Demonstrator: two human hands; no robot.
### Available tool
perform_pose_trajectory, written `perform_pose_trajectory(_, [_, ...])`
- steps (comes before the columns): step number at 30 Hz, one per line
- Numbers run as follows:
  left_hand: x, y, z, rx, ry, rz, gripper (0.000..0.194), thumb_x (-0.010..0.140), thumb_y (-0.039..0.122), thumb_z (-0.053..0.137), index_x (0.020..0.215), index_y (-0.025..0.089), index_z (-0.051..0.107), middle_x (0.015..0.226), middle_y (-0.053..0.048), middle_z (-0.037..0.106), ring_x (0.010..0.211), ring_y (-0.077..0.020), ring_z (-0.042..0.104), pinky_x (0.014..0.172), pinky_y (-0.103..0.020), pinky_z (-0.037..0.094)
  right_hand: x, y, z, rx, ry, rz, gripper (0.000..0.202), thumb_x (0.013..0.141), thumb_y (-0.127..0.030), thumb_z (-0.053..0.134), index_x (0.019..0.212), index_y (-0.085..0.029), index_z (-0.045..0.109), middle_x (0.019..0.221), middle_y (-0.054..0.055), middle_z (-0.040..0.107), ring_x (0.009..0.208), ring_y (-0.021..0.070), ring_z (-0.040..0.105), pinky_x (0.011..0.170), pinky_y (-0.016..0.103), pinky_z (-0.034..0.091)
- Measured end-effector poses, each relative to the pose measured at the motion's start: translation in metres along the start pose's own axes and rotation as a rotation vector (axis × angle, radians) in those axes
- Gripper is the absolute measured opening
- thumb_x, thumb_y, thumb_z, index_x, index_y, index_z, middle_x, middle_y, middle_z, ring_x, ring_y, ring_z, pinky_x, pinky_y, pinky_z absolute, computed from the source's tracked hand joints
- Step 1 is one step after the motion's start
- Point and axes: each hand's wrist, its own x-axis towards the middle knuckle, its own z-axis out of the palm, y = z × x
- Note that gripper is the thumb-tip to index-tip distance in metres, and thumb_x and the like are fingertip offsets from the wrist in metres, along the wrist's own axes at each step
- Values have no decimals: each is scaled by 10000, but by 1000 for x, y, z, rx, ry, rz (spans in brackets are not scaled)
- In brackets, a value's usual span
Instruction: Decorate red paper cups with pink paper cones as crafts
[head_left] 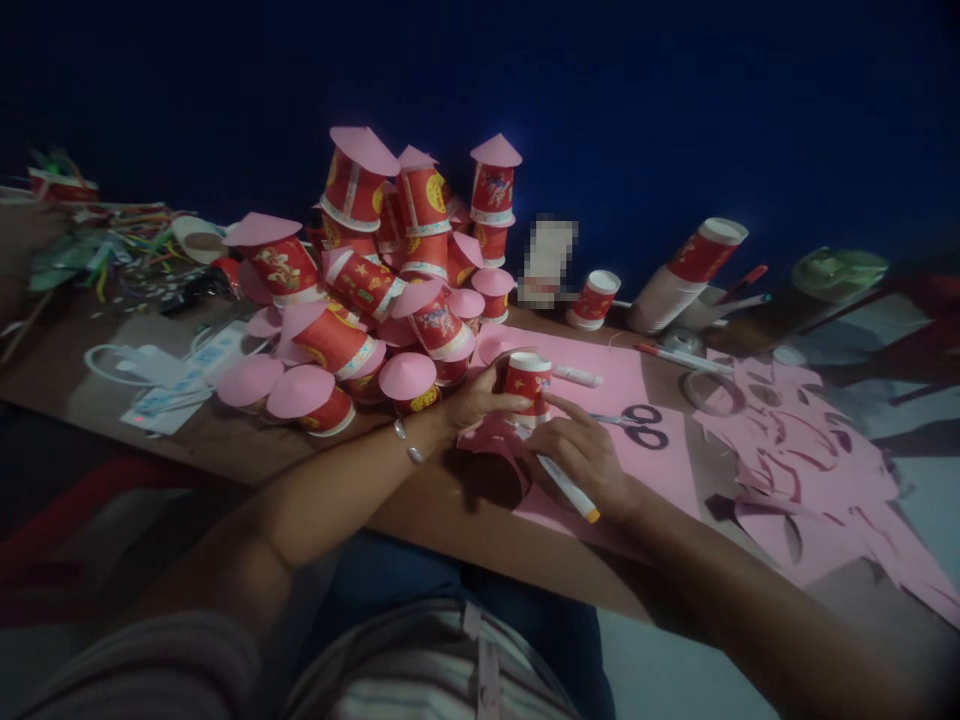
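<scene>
A small red paper cup (529, 378) with a white rim stands upright above the table. My left hand (487, 392) is closed around its left side. From the right, my right hand (589, 455) grips a white marker (568, 486) with an orange end, and its index finger reaches to the cup. The marker points down toward me; its upper end is hidden by the fingers. Under both hands lies a pink paper sheet (664, 475). On it are scissors (643, 427) with dark handles and a white tube (576, 376) behind the cup.
Red cups with pink paper cones (337, 335) are piled at left. Beyond my left arm lies a white power strip (191, 375). Rightward are a single cup (595, 300), a leaning cup stack (686, 275), a tape roll (712, 392) and cut pink scraps (814, 455).
</scene>
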Motion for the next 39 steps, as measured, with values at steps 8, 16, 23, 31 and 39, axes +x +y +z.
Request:
perform_pose_trajectory(8, [1, 1, 4, 230, 119, 30, 444, 694, 336, 851, 1020, 133, 629, 951, -87, 715, 870, -225, 688, 802, -375, 560, 5, 6, -7, -40, 88, 110, 97, 936, -186, 620, 1019, -227, 589, 784, 6, 731, 733, 191, 739, 847, 412, 632])
perform_pose_trajectory(16, [5, -4, 2, 377, 143, 94, 705, 607, 316, 922, 1183, 186, 537, 1203, -127, 686, 1117, -295, 652, 941, -425, 542, -6, 11, -3, -94, 99, 316, 56, 945, -279, 627, 980, -236, 619, 865, 38, 754, 847, 211, 763, 729, 309, 607])
perform_pose_trajectory(23, [5, -5, 6, 413, 138, 54, 912, 519, 365, 974, 1259, 189, 471, 1291, -162, 636, 1203, -327, 606, 986, -434, 510, -1, 13, -6, -147, 109, 245, 40, 958, -231, 592, 943, -219, 626, 780, 25, 741, 648, 172, 688, 627, 296, 546])
perform_pose_trajectory(31, [6, -9, 4, 401, 110, 63, 886, 550, 406, 955, 1264, 200, 472, 1292, -152, 619, 1208, -307, 595, 991, -423, 488, -1, 14, -9, -128, 104, 210, 37, 946, -200, 612, 971, -213, 635, 792, 22, 739, 663, 174, 684, 622, 289, 525])
perform_pose_trajectory(39, [7, -14, 4, 412, 138, 114, 909, 524, 441, 959, 1269, 215, 490, 1283, -151, 635, 1186, -310, 606, 961, -399, 501, 1, 13, -7, -129, 114, 149, 57, 929, -171, 643, 981, -193, 646, 824, 35, 748, 684, 171, 684, 651, 295, 523])
